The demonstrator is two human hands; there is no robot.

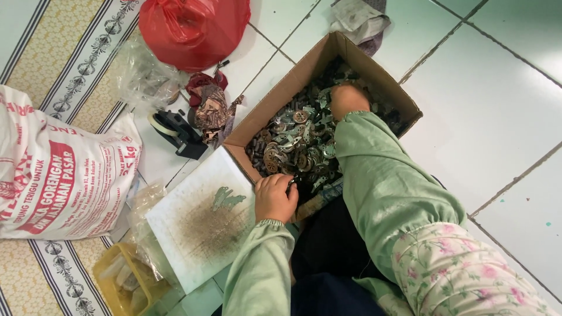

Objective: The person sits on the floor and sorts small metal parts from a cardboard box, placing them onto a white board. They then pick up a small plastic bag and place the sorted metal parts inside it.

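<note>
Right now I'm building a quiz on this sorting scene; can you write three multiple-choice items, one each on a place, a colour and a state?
1. Where does the right hand reach?
A. into the brown cardboard box of small metal parts
B. onto the white printed sack
C. into the yellow basket

2. What colour is the tied plastic bag on the tiled floor above the box?
A. blue
B. red
C. black

3. How is the left hand placed?
A. flat and open on the floor
B. raised in the air
C. curled at the box's near edge beside the white flat board

Answers: 1 A, the green-sleeved arm ends among the metal parts. 2 B, the bag is plainly red. 3 C, its fingers curl at the box rim, next to the board.
</note>
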